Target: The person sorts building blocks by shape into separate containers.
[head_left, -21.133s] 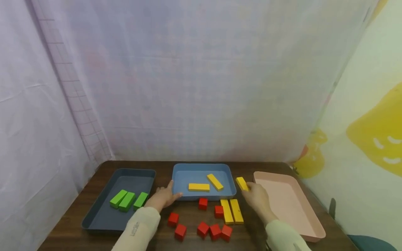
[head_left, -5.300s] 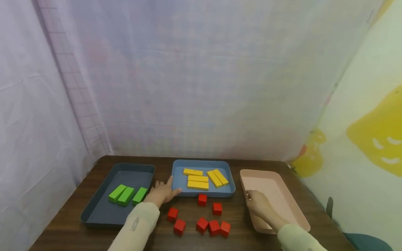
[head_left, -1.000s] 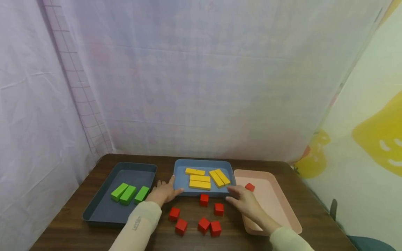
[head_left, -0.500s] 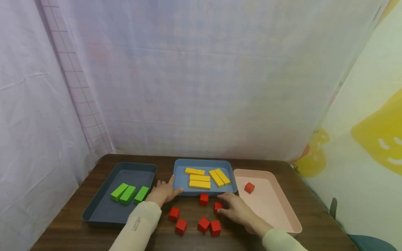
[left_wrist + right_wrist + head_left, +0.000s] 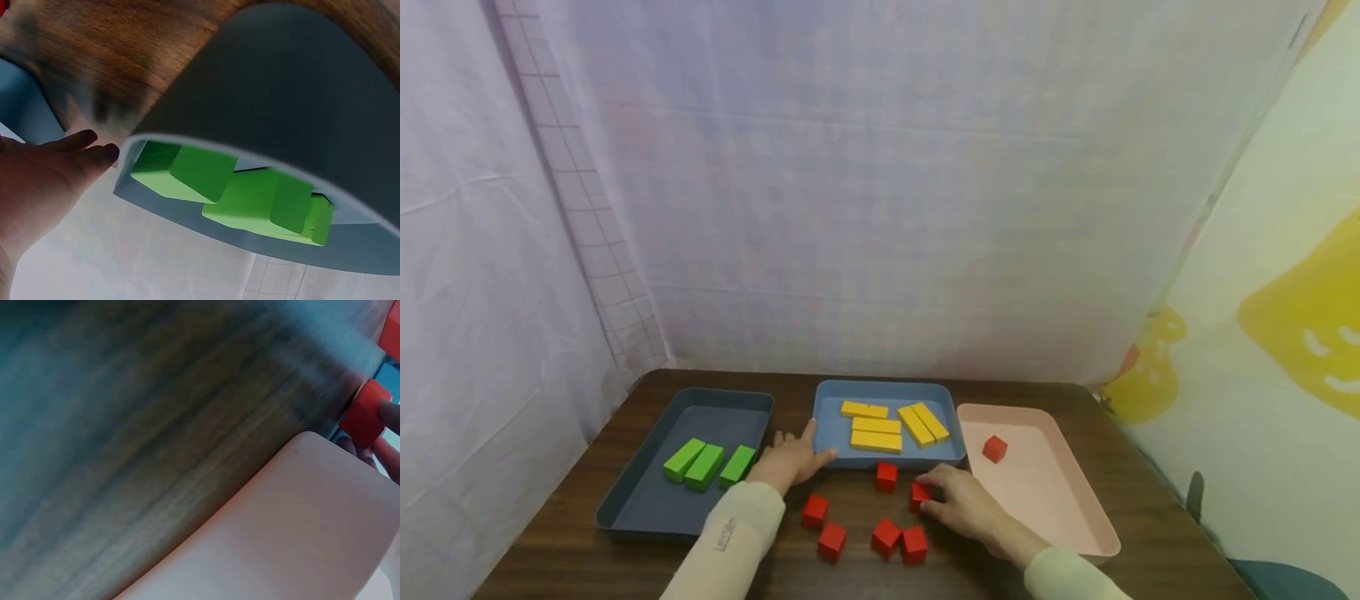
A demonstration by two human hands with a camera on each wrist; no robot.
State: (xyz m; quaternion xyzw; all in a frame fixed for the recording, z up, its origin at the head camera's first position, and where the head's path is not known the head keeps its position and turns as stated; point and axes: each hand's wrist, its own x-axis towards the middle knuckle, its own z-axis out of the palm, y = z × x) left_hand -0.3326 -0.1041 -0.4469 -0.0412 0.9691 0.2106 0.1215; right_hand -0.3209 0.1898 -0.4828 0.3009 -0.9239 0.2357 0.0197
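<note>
Right grip closes its fingertips on a red cube, pinching it where it sits on the counter; the cube lies at the very tips of the fingers, on the side toward the other hand. A cube has no long side, so no edge matters more than another. Just beside the back of this grip, away from the other hand, stands the pink tray, which holds one red cube near its far end. Straight beyond the fingertips is the blue tray with five yellow bars. Farther off, past the left grip, sits the dark tray with three green blocks. That left grip lies flat with relaxed fingers, holding nothing, its thumb against the blue tray's near corner. Five more loose red cubes lie near the right grip, which is the nearer hand to them.
</note>
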